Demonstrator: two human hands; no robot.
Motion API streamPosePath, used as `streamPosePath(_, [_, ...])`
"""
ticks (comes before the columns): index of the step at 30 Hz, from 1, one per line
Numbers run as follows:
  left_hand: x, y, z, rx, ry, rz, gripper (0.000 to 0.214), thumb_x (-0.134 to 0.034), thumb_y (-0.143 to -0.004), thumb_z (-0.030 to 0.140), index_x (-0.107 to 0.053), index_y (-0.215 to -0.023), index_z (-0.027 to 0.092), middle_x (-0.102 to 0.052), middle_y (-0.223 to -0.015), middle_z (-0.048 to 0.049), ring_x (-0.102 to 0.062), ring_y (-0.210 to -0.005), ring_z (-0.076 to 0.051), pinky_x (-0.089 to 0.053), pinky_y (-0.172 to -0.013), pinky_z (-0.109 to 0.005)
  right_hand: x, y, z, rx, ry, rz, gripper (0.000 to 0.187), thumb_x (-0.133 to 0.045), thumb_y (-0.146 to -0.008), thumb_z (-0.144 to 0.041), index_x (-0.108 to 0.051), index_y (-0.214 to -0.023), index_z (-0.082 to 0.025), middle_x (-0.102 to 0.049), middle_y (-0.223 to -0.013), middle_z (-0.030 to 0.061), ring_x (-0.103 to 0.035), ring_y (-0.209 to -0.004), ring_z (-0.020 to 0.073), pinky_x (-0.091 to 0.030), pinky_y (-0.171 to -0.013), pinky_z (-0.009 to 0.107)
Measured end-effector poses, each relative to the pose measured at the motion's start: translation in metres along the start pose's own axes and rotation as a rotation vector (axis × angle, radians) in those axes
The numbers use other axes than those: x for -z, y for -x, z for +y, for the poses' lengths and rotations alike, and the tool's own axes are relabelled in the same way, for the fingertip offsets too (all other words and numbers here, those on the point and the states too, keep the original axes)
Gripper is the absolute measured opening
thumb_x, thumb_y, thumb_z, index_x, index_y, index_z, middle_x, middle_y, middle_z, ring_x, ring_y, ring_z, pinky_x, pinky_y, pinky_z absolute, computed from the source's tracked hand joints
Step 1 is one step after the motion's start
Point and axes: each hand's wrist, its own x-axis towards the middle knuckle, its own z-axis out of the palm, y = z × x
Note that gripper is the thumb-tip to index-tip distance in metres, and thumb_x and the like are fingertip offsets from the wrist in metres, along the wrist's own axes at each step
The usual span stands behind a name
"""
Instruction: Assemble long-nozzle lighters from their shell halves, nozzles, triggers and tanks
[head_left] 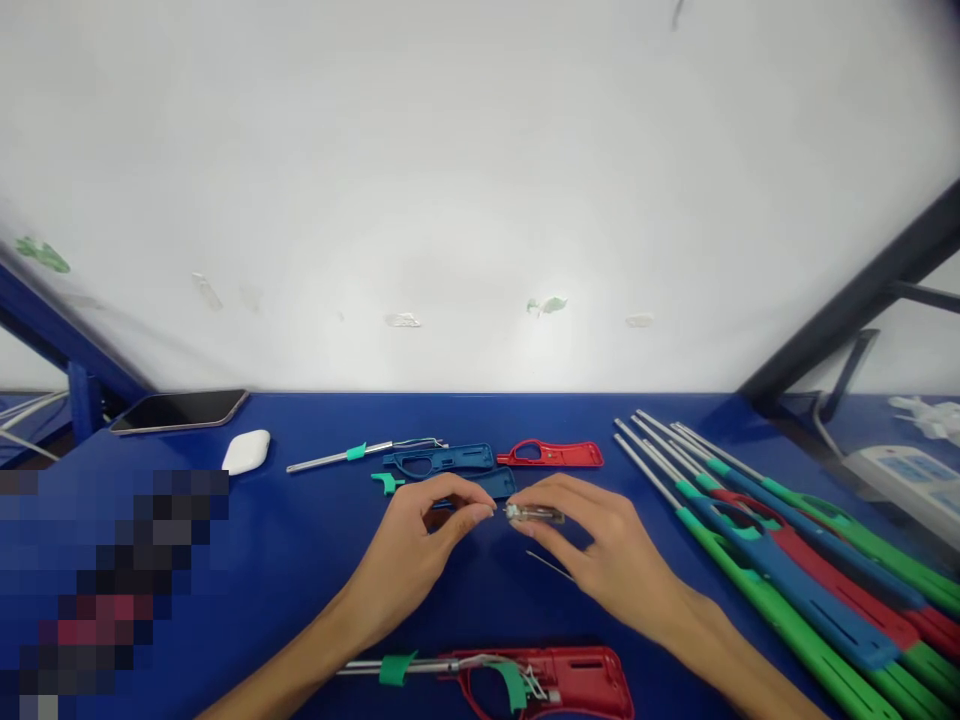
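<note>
My right hand [592, 525] grips a small clear lighter fuel tank [551, 515] with a pale metal valve end pointing left. The fingers of my left hand [435, 525] are pinched just left of that valve end; what they hold, if anything, is too small to make out. Behind my hands lie blue lighter shell halves [469, 457], a red shell half [559, 455], a green trigger [387, 483] and a metal lighter tube [322, 463] with a wire. A thin metal rod [550, 566] rests beneath my right hand.
Nearest me lies an opened red lighter [585, 670] with its tube, wires and green parts showing. Several assembled long lighters [817, 590] are piled at the right. A phone [180, 410] and a white earbud case [246, 452] sit at the back left, before a white wall [480, 200].
</note>
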Motion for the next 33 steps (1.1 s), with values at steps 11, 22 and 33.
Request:
streamPosePath(11, [-0.005, 0.003, -0.004, 0.089, 0.094, -0.044, 0.022, -0.067, -0.093, 0.040, -0.079, -0.096, 0.021, -0.076, -0.090, -0.0025, -0.067, -0.085, -0.019, -0.050, -0.077, -0.029, -0.008, 0.001, 0.004, 0.082, 0.030, -0.025, 0.014, -0.066, -0.100, -0.022, -0.072, -0.112, -0.026, -0.078, -0.104, -0.0003, -0.074, -0.091, 0.0151, -0.057, -0.082, 0.030])
streamPosePath(22, [-0.003, 0.006, -0.001, 0.057, 0.154, -0.037, 0.015, -0.071, -0.091, 0.036, -0.076, -0.091, 0.022, -0.074, -0.088, -0.0007, -0.064, -0.082, -0.016, -0.049, -0.076, -0.026, -0.009, 0.006, 0.003, 0.131, 0.059, -0.016, 0.015, -0.067, -0.099, -0.020, -0.072, -0.113, -0.024, -0.078, -0.105, -0.0002, -0.074, -0.092, 0.0133, -0.057, -0.086, 0.027])
streamPosePath(33, [-0.007, 0.012, -0.004, 0.071, 0.218, -0.036, 0.020, -0.069, -0.093, 0.036, -0.061, -0.087, 0.019, -0.059, -0.081, 0.0025, -0.053, -0.076, -0.012, -0.043, -0.070, -0.023, -0.015, 0.006, 0.005, 0.180, 0.106, -0.025, 0.013, -0.066, -0.099, -0.017, -0.070, -0.111, -0.023, -0.078, -0.104, 0.0003, -0.074, -0.089, 0.0144, -0.057, -0.082, 0.030])
